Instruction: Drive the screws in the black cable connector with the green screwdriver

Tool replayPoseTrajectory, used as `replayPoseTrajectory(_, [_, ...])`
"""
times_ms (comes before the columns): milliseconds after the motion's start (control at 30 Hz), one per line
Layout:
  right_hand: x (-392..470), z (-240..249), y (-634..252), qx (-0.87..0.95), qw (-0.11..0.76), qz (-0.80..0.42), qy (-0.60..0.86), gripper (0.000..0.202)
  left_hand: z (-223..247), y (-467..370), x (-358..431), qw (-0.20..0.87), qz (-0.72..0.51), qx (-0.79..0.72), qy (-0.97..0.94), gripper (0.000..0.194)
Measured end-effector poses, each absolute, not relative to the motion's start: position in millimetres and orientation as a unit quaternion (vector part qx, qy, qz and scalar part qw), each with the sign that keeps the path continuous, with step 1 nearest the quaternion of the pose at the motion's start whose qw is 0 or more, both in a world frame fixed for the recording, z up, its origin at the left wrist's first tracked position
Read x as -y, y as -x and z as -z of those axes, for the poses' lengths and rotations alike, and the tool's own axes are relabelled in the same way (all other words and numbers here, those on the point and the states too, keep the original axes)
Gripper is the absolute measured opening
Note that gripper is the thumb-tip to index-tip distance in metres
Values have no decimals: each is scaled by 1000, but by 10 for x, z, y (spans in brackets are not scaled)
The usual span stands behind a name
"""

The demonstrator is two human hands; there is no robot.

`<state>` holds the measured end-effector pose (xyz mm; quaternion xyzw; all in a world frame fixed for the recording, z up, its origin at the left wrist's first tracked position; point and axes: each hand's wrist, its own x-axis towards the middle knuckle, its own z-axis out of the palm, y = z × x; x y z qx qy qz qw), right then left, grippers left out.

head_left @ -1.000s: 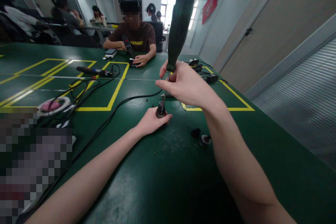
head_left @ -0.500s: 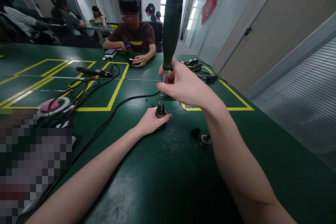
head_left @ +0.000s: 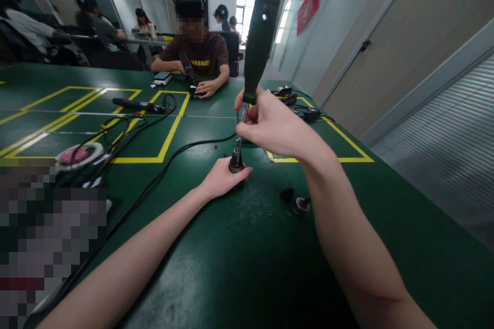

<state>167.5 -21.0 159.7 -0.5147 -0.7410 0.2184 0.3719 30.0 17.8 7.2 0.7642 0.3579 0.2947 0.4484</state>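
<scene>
I see the dark cylindrical part (head_left: 234, 165) low at the desk (head_left: 185, 267), and to work it well I would hold it steady and keep the screwdriver (head_left: 259, 46) in line with it, pressing lightly, since I cannot tell whether the tip is seated. The part sits wrapped in the left hand (head_left: 221, 179), below and slightly left of the right hand (head_left: 276, 123), whose fingers pinch the screwdriver's shaft just under its handle.

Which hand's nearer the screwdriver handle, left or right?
Right. The right hand is right at the base of the screwdriver handle; the left hand is farther below, around the black cylindrical part.
</scene>
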Motion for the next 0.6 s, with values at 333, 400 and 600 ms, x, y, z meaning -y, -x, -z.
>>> replayPoseTrajectory(333, [231, -1652, -1634, 734, 342, -167, 563, 26, -99, -301, -168, 458, -295, -352, -761, 28])
replayPoseTrajectory(400, [240, -1666, -1634, 735, 336, -122, 577, 37, -101, -300, -166, 459, -296, -351, -761, 29])
replayPoseTrajectory(600, [249, -1688, -1606, 733, 281, -54, 617, 45, -88, -300, -171, 458, -296, -354, -760, 29])
